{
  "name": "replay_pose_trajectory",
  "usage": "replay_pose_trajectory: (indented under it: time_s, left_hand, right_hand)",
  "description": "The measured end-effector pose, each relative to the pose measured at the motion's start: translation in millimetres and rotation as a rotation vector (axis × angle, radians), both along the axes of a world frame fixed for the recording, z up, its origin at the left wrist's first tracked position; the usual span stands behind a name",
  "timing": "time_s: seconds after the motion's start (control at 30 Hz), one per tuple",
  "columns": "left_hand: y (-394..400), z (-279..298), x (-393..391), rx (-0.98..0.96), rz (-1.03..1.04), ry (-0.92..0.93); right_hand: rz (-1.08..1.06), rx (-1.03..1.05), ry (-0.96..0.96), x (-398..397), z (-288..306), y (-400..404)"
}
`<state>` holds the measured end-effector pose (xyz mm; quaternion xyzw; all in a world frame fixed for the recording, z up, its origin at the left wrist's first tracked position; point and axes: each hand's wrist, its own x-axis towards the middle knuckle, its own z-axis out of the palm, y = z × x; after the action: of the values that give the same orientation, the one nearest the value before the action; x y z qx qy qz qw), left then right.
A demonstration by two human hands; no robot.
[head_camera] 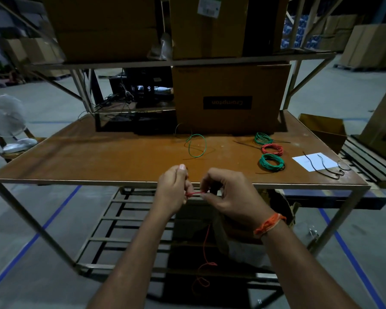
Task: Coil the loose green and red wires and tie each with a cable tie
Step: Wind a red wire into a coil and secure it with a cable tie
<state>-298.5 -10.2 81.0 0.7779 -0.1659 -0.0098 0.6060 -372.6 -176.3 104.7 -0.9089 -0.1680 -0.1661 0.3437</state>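
Note:
My left hand (173, 190) and my right hand (227, 195) both pinch a loose red wire (195, 193) just in front of the table's near edge. The rest of that wire hangs down below my hands and curls near the floor. A loose green wire (196, 145) lies in an open loop on the brown table (98, 157). To the right sit three tied coils: a green coil (263, 138), a red coil (272, 149) and a larger green coil (271, 162). Black cable ties (321, 165) lie across a white sheet of paper (314, 161).
A large cardboard box (230, 97) stands at the back of the table under a shelf of more boxes. An open box (323, 130) sits off the right edge. A white fan (7, 121) stands at the left. A metal rack lies under the table.

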Motion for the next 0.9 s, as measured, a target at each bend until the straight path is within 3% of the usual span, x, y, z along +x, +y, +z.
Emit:
replay_pose_trajectory:
  time_s: [0.1,0.3,0.57,0.63,0.7,0.8,0.9]
  left_hand:
    - [8.2,0.3,2.9,-0.163,-0.045,0.191]
    - [11.6,-2.5,-3.8,-0.429,-0.348,0.582]
    - [33.5,-14.8,7.8,-1.042,-0.466,0.834]
    - [39.5,-15.6,10.1,-1.023,-0.428,0.804]
    - [40.6,-14.5,9.6,-0.824,-0.378,0.737]
    - [34.3,-12.3,5.0,-0.580,-0.391,0.663]
    - [30.7,-11.2,4.6,-0.529,-0.378,0.684]
  right_hand:
    - [0.015,0.073,0.057,-2.0,7.2,-6.2]
    - [-0.075,0.096,-0.079,16.7,6.0,6.2]
    - [-0.018,0.281,0.308,23.2,-24.0,-11.5]
    - [-0.041,0.583,0.269,20.0,-29.4,-11.1]
    - [-0.085,0.733,0.187,20.1,-28.4,-10.6]
    - [-0.119,0.504,0.082,28.4,-21.1,-7.4]
    - [-0.173,0.251,0.047,35.5,-17.9,-12.3]
